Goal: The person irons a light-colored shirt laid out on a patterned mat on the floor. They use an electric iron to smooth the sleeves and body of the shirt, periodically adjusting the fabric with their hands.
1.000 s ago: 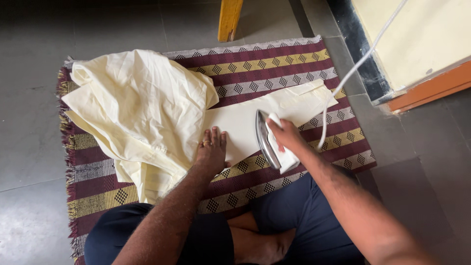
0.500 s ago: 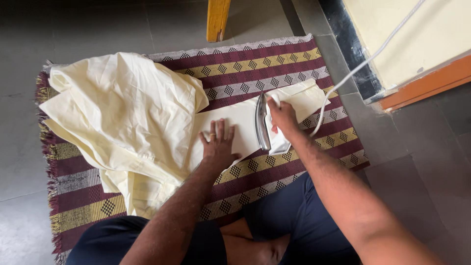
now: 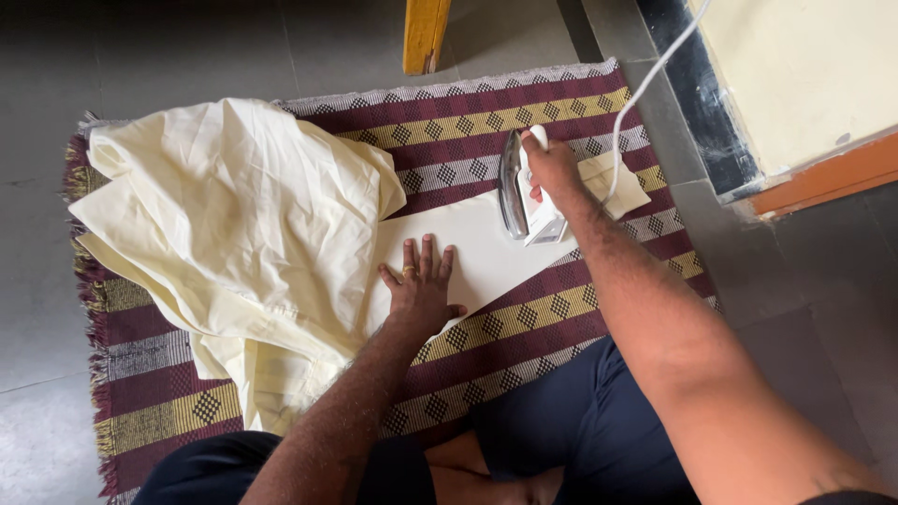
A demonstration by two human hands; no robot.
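Observation:
A cream shirt (image 3: 234, 215) lies bunched on the left of a striped maroon and yellow mat (image 3: 486, 122). One sleeve (image 3: 486, 248) stretches flat to the right across the mat. My left hand (image 3: 421, 285) presses flat on the sleeve with fingers spread, a ring on one finger. My right hand (image 3: 552, 168) grips the handle of a white iron (image 3: 524, 187) with a shiny metal soleplate, standing on the sleeve near its cuff (image 3: 617, 182). The iron's white cord (image 3: 655, 75) runs up to the right.
A yellow wooden leg (image 3: 426, 36) stands behind the mat on the grey tiled floor (image 3: 56, 309). A cream wall with a black and orange base (image 3: 795, 178) is at the right. My crossed legs in dark trousers (image 3: 561, 421) sit at the mat's near edge.
My right hand has slid the iron along the sleeve away from me toward the cuff. My left hand stayed pressed on the sleeve.

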